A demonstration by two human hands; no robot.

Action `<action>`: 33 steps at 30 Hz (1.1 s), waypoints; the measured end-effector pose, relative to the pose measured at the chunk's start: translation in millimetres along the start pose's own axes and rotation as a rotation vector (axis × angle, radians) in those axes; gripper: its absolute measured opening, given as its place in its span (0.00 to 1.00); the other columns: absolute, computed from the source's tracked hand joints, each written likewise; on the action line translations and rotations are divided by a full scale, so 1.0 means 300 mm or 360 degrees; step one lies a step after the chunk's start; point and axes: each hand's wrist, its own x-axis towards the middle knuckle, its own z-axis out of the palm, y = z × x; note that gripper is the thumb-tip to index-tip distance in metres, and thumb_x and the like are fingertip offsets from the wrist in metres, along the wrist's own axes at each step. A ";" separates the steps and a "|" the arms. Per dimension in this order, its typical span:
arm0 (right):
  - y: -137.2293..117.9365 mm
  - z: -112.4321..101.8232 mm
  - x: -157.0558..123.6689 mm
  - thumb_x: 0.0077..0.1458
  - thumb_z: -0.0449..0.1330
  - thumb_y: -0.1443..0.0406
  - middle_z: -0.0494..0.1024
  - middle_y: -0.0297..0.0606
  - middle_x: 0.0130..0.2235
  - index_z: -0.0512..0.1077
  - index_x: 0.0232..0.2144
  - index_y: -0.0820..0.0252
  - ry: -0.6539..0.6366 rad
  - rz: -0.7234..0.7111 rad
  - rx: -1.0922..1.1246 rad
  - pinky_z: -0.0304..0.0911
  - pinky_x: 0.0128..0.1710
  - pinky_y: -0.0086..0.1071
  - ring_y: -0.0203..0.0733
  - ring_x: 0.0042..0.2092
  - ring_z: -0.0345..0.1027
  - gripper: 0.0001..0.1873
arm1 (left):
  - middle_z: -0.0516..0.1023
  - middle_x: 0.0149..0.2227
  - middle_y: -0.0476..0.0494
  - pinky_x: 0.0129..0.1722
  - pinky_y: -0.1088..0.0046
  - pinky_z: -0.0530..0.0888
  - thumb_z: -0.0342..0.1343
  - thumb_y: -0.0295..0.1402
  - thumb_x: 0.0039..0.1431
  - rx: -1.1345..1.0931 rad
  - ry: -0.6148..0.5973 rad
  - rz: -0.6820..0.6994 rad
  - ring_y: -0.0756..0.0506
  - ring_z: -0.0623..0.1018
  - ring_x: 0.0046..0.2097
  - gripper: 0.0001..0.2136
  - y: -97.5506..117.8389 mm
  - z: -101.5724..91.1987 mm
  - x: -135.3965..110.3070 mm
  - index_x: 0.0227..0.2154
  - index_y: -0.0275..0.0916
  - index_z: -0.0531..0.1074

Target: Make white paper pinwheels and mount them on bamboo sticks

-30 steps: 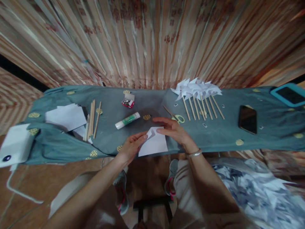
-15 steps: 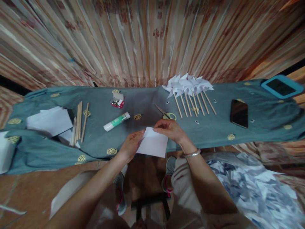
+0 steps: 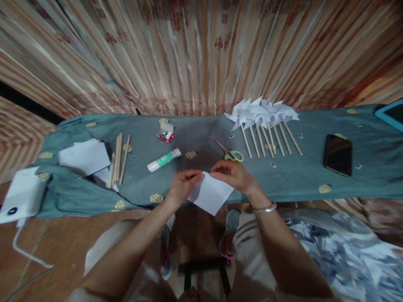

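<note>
A square sheet of white paper [image 3: 211, 196] hangs between my hands over the front edge of the cloth-covered table. My left hand [image 3: 185, 184] pinches it near its top corner, thumb and fingers together. On the other side of that corner, my right hand [image 3: 232, 174] grips the paper the same way. Just beyond the right hand lie scissors [image 3: 232, 155] with pale green handles. A glue stick [image 3: 164, 160] with a green label rests on the cloth beyond my left hand.
White paper pinwheels [image 3: 262, 112] on wooden sticks lie at the back right, a phone [image 3: 338, 154] beside them. Left are loose sticks [image 3: 118, 161], paper sheets [image 3: 84, 157] and a white device [image 3: 23, 195] with a cable. A small red box [image 3: 165, 133] holds metal pieces.
The paper has turned, so one corner now points down toward me. Both hands still hold it near the top. My view has shifted a little to the left.
</note>
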 end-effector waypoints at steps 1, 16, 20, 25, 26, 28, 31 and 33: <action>-0.002 0.005 0.001 0.46 0.67 0.57 0.77 0.33 0.26 0.76 0.28 0.59 -0.0008 -0.0016 -0.0007 0.60 0.27 0.28 0.34 0.27 0.67 0.12 | 0.81 0.25 0.45 0.29 0.74 0.70 0.71 0.41 0.37 0.0052 -0.0041 0.0010 0.49 0.74 0.27 0.13 -0.002 -0.002 0.000 0.23 0.36 0.82; 0.009 0.043 0.016 0.50 0.63 0.63 0.79 0.33 0.26 0.77 0.26 0.60 0.0032 -0.0196 -0.0249 0.62 0.29 0.27 0.34 0.28 0.69 0.06 | 0.80 0.24 0.46 0.30 0.75 0.68 0.66 0.40 0.40 0.0210 -0.0089 0.0089 0.49 0.73 0.28 0.11 -0.009 -0.026 0.011 0.23 0.37 0.82; 0.004 0.048 0.015 0.49 0.63 0.65 0.80 0.33 0.28 0.77 0.28 0.60 0.0004 -0.0160 -0.0234 0.63 0.31 0.28 0.35 0.30 0.71 0.04 | 0.79 0.23 0.46 0.29 0.75 0.68 0.65 0.39 0.41 0.0279 -0.0086 0.0109 0.49 0.73 0.27 0.10 -0.005 -0.026 0.010 0.22 0.37 0.81; -0.007 0.066 0.010 0.47 0.61 0.67 0.79 0.32 0.27 0.77 0.27 0.59 0.0043 -0.0115 -0.0270 0.63 0.31 0.28 0.35 0.30 0.71 0.03 | 0.78 0.23 0.48 0.29 0.75 0.68 0.64 0.38 0.43 0.0465 -0.0066 0.0202 0.49 0.73 0.27 0.08 0.009 -0.023 0.002 0.21 0.38 0.80; -0.009 0.070 0.009 0.47 0.61 0.67 0.79 0.32 0.27 0.77 0.26 0.59 0.0058 -0.0111 -0.0284 0.62 0.31 0.28 0.35 0.30 0.70 0.04 | 0.78 0.23 0.48 0.29 0.75 0.68 0.64 0.38 0.43 0.0498 -0.0064 0.0223 0.49 0.73 0.27 0.08 0.011 -0.024 0.003 0.21 0.38 0.79; -0.012 0.077 0.009 0.47 0.61 0.67 0.79 0.32 0.27 0.76 0.26 0.59 0.0081 -0.0111 -0.0305 0.62 0.32 0.28 0.35 0.30 0.70 0.04 | 0.78 0.23 0.48 0.29 0.75 0.68 0.63 0.37 0.43 0.0548 -0.0072 0.0251 0.49 0.73 0.27 0.07 0.014 -0.027 0.006 0.21 0.38 0.79; -0.014 0.078 0.009 0.48 0.60 0.67 0.79 0.31 0.27 0.76 0.26 0.59 0.0096 -0.0139 -0.0323 0.62 0.33 0.28 0.34 0.30 0.69 0.04 | 0.77 0.22 0.48 0.28 0.75 0.67 0.63 0.37 0.44 0.0592 -0.0088 0.0289 0.49 0.73 0.27 0.07 0.016 -0.030 0.013 0.20 0.39 0.79; -0.012 0.072 0.008 0.48 0.60 0.67 0.78 0.31 0.27 0.76 0.26 0.59 0.0097 -0.0149 -0.0311 0.62 0.33 0.28 0.34 0.30 0.69 0.04 | 0.78 0.22 0.47 0.28 0.75 0.68 0.62 0.37 0.44 0.0610 -0.0097 0.0314 0.48 0.73 0.27 0.07 0.018 -0.030 0.015 0.20 0.39 0.79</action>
